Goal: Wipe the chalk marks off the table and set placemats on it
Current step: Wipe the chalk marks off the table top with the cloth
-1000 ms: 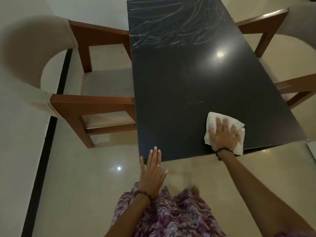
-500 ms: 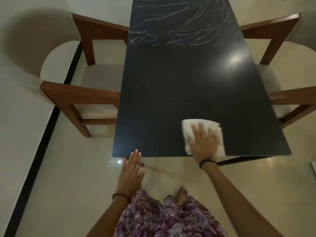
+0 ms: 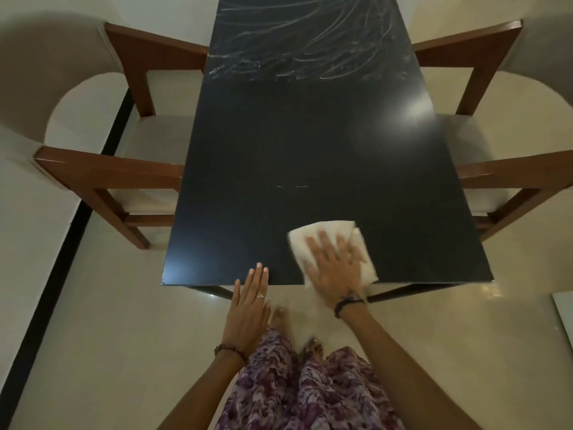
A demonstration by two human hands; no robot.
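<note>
Glossy cream tile floor (image 3: 102,352), black strip (image 3: 59,256) running along left side. Wooden armchair (image 3: 124,175) with beige cushions on left, matching one (image 3: 502,178) on right. Dim warm light.

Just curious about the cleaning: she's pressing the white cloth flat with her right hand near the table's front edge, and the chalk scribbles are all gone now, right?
Not quite. The head view shows chalk scribbles still covering the table's far end. The right hand does press the white cloth flat near the front edge.
</note>
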